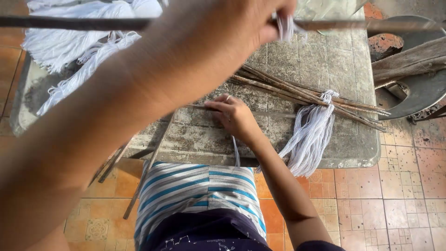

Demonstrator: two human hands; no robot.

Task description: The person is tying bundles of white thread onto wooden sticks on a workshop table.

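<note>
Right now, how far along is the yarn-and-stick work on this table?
Done, it seems: one white yarn bundle already hangs tied on the stick pile. In hand: the left hand, raised close to the camera, pinches white strands against a thin stick; the right hand presses another stick flat on the table. Left: a heap of loose white yarn and the bare sticks in the pile.

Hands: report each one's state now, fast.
Left hand: raised near the camera, closed on white strands at a thin rod.
Right hand: fingers pressing a thin stick on the table; not clearly gripping.
</note>
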